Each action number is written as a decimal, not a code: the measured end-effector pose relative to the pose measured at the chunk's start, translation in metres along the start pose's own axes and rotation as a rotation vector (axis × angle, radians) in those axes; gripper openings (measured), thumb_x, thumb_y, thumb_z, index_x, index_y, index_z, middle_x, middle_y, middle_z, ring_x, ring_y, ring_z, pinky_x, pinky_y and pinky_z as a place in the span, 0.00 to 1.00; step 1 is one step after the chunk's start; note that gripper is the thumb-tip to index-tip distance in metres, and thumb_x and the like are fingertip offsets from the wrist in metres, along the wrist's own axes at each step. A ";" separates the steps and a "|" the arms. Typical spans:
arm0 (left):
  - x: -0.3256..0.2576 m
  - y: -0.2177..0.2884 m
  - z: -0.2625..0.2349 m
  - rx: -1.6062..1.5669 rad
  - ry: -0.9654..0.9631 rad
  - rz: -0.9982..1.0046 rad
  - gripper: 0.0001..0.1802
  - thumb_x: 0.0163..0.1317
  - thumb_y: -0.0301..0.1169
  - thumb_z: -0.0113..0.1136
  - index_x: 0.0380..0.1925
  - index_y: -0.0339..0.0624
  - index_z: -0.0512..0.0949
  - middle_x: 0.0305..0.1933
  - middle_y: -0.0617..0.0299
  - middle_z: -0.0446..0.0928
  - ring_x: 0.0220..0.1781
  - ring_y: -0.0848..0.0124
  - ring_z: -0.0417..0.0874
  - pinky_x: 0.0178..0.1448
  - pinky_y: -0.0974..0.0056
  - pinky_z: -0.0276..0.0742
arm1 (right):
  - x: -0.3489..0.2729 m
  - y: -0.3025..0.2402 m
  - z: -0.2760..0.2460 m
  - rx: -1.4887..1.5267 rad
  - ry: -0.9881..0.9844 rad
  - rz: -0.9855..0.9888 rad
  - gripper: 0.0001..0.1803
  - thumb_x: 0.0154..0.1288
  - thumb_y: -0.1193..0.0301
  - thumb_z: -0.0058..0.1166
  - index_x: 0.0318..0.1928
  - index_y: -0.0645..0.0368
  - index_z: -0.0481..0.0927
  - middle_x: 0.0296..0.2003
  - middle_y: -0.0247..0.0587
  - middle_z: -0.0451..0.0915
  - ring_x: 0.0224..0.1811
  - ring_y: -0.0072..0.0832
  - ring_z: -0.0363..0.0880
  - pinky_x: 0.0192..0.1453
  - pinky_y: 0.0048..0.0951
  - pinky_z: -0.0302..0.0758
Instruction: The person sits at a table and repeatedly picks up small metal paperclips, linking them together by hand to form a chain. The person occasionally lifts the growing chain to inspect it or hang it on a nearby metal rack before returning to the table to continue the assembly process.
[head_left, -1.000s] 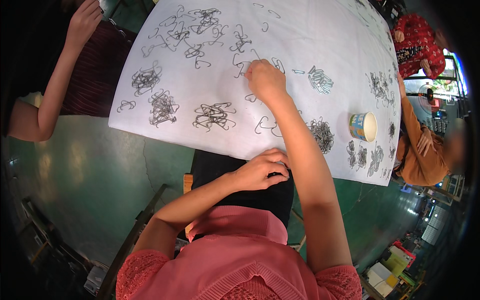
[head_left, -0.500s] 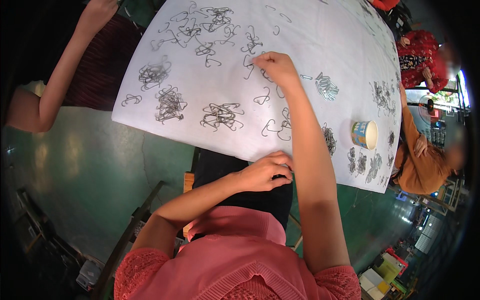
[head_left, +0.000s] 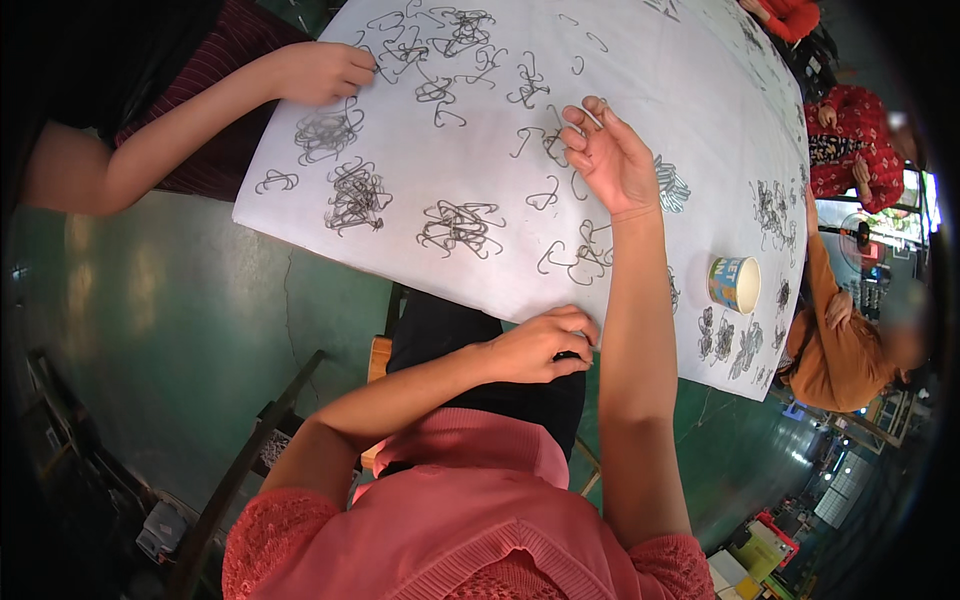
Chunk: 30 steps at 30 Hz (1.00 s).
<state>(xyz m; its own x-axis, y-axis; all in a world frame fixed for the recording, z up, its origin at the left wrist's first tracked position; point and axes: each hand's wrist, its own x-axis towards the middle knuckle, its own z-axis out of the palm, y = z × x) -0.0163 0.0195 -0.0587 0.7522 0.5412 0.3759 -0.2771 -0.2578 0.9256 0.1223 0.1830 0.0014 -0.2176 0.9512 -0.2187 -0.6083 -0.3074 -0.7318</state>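
Note:
Raised over the white table (head_left: 400,180), my right hand (head_left: 612,160) has its palm turned up and its fingers apart, with nothing visible in it. Dark wire hooks with curled ends (head_left: 545,142) lie just to its left. Partly behind its wrist is a pile of small silvery pieces (head_left: 672,185). At the table's near edge rests my left hand (head_left: 545,345), its fingers curled and the thumb close to them; whatever they may hold is hidden. A tangled heap of wire hooks (head_left: 460,228) lies beyond it, and a few more hooks (head_left: 585,258) lie beside my right forearm.
Another person's hand (head_left: 325,73) reaches in from the left, next to scattered hooks (head_left: 405,50). A paper cup (head_left: 735,284) stands at the right, near several small heaps (head_left: 745,350). More people sit along the right side, one in an orange-brown sleeve (head_left: 840,360).
My right hand has drawn back to the right from the hooks and opened, palm up. The other person's hand has come down onto the table. My left hand stays at the edge.

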 end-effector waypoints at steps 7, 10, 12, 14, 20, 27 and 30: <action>0.000 0.002 -0.001 0.022 -0.028 -0.026 0.08 0.52 0.23 0.65 0.34 0.40 0.82 0.47 0.59 0.75 0.53 0.60 0.73 0.58 0.58 0.70 | 0.029 0.011 0.013 -0.593 0.092 0.075 0.11 0.63 0.66 0.57 0.40 0.62 0.78 0.29 0.28 0.73 0.28 0.21 0.66 0.27 0.21 0.63; 0.001 0.002 0.000 0.049 0.031 0.022 0.11 0.52 0.23 0.64 0.38 0.39 0.81 0.48 0.56 0.76 0.54 0.57 0.74 0.58 0.56 0.70 | 0.050 0.034 0.032 -1.018 0.131 0.017 0.10 0.61 0.66 0.58 0.34 0.60 0.81 0.26 0.28 0.76 0.31 0.23 0.72 0.30 0.26 0.69; 0.000 0.005 -0.001 0.063 0.036 0.005 0.14 0.53 0.23 0.64 0.41 0.39 0.80 0.49 0.54 0.76 0.53 0.55 0.75 0.59 0.55 0.70 | 0.059 0.049 0.044 -1.300 0.137 -0.037 0.09 0.59 0.65 0.60 0.32 0.59 0.82 0.27 0.33 0.79 0.33 0.28 0.77 0.34 0.30 0.72; 0.001 0.013 -0.005 0.057 -0.013 -0.079 0.16 0.53 0.24 0.63 0.44 0.39 0.79 0.49 0.52 0.77 0.53 0.53 0.75 0.59 0.55 0.71 | 0.064 0.059 0.054 -1.575 0.128 -0.057 0.11 0.55 0.64 0.63 0.32 0.58 0.84 0.29 0.42 0.82 0.36 0.36 0.81 0.40 0.33 0.76; 0.003 0.013 -0.006 0.055 0.014 -0.043 0.16 0.53 0.24 0.63 0.45 0.39 0.78 0.51 0.52 0.76 0.53 0.53 0.75 0.58 0.54 0.71 | 0.054 0.047 0.063 -1.248 0.085 -0.026 0.06 0.60 0.69 0.56 0.31 0.59 0.80 0.32 0.35 0.79 0.31 0.28 0.73 0.35 0.27 0.71; 0.000 0.001 0.000 0.003 0.014 -0.002 0.05 0.51 0.25 0.65 0.30 0.39 0.81 0.44 0.60 0.75 0.51 0.60 0.73 0.56 0.58 0.71 | 0.018 -0.017 0.012 -0.159 -0.029 -0.048 0.13 0.63 0.72 0.52 0.45 0.66 0.75 0.35 0.35 0.74 0.28 0.19 0.63 0.27 0.18 0.60; 0.000 0.000 0.001 -0.005 0.026 0.003 0.04 0.51 0.24 0.65 0.27 0.39 0.80 0.42 0.60 0.75 0.50 0.60 0.74 0.55 0.58 0.71 | 0.026 -0.011 0.019 -0.492 0.064 0.011 0.12 0.62 0.71 0.53 0.44 0.65 0.77 0.30 0.32 0.74 0.26 0.19 0.64 0.28 0.19 0.61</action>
<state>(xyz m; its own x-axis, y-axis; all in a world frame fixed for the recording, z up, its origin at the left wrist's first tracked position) -0.0153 0.0185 -0.0581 0.7356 0.5612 0.3794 -0.2819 -0.2557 0.9247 0.1090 0.2111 0.0157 -0.1651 0.9525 -0.2559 -0.1701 -0.2830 -0.9439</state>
